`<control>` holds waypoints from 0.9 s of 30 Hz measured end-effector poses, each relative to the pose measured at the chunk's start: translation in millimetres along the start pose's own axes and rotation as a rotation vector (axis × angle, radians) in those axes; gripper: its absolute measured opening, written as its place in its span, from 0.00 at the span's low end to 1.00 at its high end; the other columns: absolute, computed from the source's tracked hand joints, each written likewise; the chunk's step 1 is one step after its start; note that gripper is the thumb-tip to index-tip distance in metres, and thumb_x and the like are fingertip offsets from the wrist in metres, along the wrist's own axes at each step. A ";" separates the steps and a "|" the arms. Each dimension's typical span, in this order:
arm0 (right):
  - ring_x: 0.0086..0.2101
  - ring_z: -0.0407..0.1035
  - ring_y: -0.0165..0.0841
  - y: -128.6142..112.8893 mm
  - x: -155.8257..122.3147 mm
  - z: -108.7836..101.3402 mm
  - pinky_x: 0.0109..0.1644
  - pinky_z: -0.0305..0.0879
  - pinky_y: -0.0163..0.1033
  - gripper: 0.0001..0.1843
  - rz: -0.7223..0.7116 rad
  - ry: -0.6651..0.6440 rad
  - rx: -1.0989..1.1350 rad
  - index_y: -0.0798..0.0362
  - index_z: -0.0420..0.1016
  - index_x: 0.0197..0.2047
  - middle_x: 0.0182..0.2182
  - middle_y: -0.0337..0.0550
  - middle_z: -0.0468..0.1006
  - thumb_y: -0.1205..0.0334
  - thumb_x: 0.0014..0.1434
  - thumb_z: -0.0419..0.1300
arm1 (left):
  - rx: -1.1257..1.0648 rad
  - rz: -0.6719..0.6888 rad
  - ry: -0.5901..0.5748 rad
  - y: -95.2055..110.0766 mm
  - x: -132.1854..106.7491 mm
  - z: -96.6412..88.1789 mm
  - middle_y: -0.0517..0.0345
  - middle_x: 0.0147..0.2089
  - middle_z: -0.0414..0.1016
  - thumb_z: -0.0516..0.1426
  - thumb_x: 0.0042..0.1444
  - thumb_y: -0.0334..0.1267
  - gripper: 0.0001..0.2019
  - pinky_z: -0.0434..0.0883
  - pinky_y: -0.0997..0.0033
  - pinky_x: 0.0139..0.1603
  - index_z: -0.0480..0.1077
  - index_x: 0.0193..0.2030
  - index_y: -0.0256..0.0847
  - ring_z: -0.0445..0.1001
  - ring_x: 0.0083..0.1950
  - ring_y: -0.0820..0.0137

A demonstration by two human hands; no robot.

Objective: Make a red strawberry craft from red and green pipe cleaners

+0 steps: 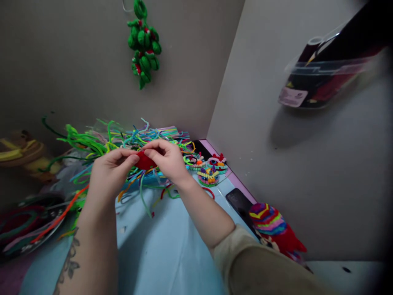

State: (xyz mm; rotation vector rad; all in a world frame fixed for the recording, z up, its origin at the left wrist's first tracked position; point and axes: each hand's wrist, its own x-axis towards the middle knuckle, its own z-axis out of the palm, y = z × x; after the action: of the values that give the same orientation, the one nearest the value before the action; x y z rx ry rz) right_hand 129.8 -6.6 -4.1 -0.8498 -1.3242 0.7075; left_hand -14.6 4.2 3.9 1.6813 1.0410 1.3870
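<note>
A small red fuzzy piece, perhaps shaped from pipe cleaner, is held up between both hands above the blue table cover. My left hand pinches its left edge between thumb and fingers. On the upper right edge, my right hand grips it the same way, thumb against its face. Behind and below the hands spreads a large tangle of coloured pipe cleaners, green, blue, yellow and orange. The exact make of the red piece is too small to tell.
Several colourful pipe-cleaner pieces sit right of the hands. A dark phone lies by the wall beside a striped red figure. A dark round tray stands left. Green pipe-cleaner work and a clear bin hang on the walls.
</note>
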 end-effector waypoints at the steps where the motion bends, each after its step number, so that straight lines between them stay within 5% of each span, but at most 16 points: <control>1: 0.35 0.70 0.30 1.1 0.1 0.1 0.41 0.67 0.35 0.07 0.006 0.000 0.003 0.51 0.75 0.32 0.31 0.37 0.76 0.58 0.55 0.58 | -0.032 -0.008 -0.004 -1.5 1.0 0.6 0.63 0.29 0.75 0.62 0.48 0.39 0.07 0.68 0.76 0.34 0.75 0.33 0.39 0.70 0.31 0.73; 8: 0.33 0.70 0.30 10.5 1.3 -0.6 0.37 0.68 0.34 0.08 0.019 0.092 0.099 0.51 0.72 0.37 0.32 0.39 0.76 0.58 0.56 0.58 | -0.326 -0.118 -0.139 -13.8 3.4 7.7 0.57 0.33 0.74 0.61 0.48 0.49 0.17 0.69 0.74 0.35 0.71 0.37 0.36 0.70 0.33 0.72; 19: 0.35 0.71 0.34 -1.1 -4.1 -8.9 0.42 0.67 0.39 0.08 -0.058 -0.101 -0.134 0.50 0.79 0.35 0.33 0.40 0.79 0.60 0.56 0.59 | -0.419 -0.221 -0.190 -9.2 -3.9 1.0 0.60 0.28 0.69 0.60 0.50 0.47 0.14 0.65 0.77 0.28 0.69 0.35 0.37 0.66 0.26 0.76; 24: 0.30 0.70 0.31 3.5 -1.5 -11.5 0.33 0.66 0.35 0.10 0.044 -0.150 -0.042 0.49 0.78 0.40 0.31 0.39 0.78 0.58 0.55 0.58 | -0.488 -0.266 -0.292 -9.3 -3.6 -1.5 0.58 0.32 0.72 0.63 0.46 0.45 0.16 0.68 0.75 0.31 0.69 0.38 0.37 0.71 0.29 0.74; 27: 0.33 0.71 0.31 3.1 -1.6 -10.5 0.37 0.67 0.36 0.11 0.056 -0.172 -0.010 0.48 0.78 0.41 0.35 0.40 0.79 0.60 0.55 0.58 | -0.502 -0.233 -0.283 -8.1 -3.5 -3.2 0.59 0.32 0.72 0.64 0.46 0.42 0.17 0.68 0.76 0.31 0.66 0.40 0.38 0.71 0.29 0.75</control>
State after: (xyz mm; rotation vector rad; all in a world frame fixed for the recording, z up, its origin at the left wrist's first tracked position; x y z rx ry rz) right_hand 140.1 -7.6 -8.0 -0.8510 -1.4628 0.8339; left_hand -19.3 4.5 -4.3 1.2903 0.6355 1.1041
